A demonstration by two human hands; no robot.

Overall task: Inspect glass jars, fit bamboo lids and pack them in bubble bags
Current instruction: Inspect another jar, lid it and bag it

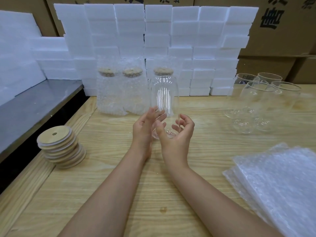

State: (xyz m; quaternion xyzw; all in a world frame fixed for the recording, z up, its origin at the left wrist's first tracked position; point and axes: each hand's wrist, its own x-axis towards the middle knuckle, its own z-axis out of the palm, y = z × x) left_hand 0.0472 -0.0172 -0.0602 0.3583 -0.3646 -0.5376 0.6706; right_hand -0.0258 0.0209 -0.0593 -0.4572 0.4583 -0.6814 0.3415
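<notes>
A person's two bare forearms reach over the middle of a pale wooden desk (119, 177). Between the hands is one clear glass jar (165, 98), lifted off the desk, its thick base nearest the person and its far end pointing up and away. The right hand (177, 135) cups the base, thumb and fingers curled round it in a wide hold. The left hand (144, 129) lies against the jar's lower left side with its fingers nearly straight, steadying rather than wrapping it.

By the desk's left edge stands a leaning stack of round bamboo lids (61, 148), each with a small hole. Towards the back edge stand packed jars (109, 93) in bubble bags, bamboo lids on; one is partly hidden behind the held jar. At the back right is a cluster of empty glass jars (256, 103). At the front right corner lies a pile of flat bubble bags (280, 183). White foam blocks (153, 36) are stacked along the back edge, with cardboard boxes (282, 28) behind them. A grey metal surface (34, 105) adjoins the desk's left side.
</notes>
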